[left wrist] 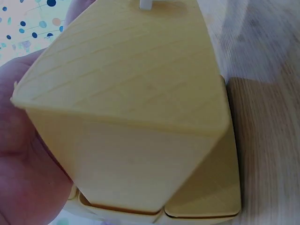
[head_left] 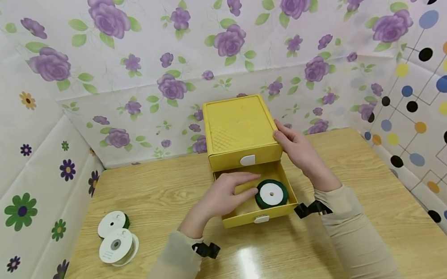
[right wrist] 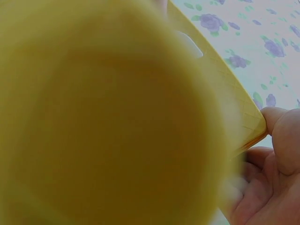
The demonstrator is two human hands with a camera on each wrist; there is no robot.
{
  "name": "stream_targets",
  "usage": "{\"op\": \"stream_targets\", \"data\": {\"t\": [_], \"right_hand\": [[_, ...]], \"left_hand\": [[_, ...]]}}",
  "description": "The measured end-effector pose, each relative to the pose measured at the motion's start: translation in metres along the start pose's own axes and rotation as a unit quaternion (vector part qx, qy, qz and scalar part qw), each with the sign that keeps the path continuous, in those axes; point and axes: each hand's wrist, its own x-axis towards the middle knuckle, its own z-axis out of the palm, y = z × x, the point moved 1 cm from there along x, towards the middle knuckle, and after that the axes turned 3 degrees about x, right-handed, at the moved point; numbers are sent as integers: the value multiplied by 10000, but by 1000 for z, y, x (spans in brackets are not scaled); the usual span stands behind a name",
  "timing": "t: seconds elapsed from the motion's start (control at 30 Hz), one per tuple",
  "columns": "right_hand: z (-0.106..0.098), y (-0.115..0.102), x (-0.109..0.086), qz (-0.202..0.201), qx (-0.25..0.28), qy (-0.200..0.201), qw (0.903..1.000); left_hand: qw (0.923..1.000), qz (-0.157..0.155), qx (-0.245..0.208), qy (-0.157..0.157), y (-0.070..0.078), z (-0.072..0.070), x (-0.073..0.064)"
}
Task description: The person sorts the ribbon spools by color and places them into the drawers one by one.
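A yellow two-drawer box (head_left: 238, 124) stands at the back of the table, its lower drawer (head_left: 231, 219) pulled out and its upper one closed. In that lower drawer lies a dark green ribbon spool (head_left: 271, 195) with a white centre. My left hand (head_left: 222, 194) reaches over the drawer's left side, fingers extended and thumb tip right at the spool's left edge. The drawer's front (left wrist: 136, 70) covers much of the left wrist view. With my right hand (head_left: 299, 150) I grip the box's right front corner, thumb at the top edge; the right wrist view shows this corner (right wrist: 253, 124) too.
On the table's left side lie white ribbon spools, one with green ribbon (head_left: 112, 223) and another (head_left: 115, 246) overlapping it. Patterned cloth walls (head_left: 167, 64) enclose the wooden table (head_left: 163, 185) at the back and both sides. Each wrist wears a black strap (head_left: 206, 250).
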Motion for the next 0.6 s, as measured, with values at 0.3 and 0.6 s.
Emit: {"op": "stream_targets", "data": {"t": [0.3, 0.6], "right_hand": [[0, -1, 0, 44, 7, -17, 10000], [0, -2, -1, 112, -15, -21, 9999]], "left_hand": [[9979, 74, -92, 640, -5, 2, -13], [9929, 48, -203, 1167, -6, 5, -24]]}}
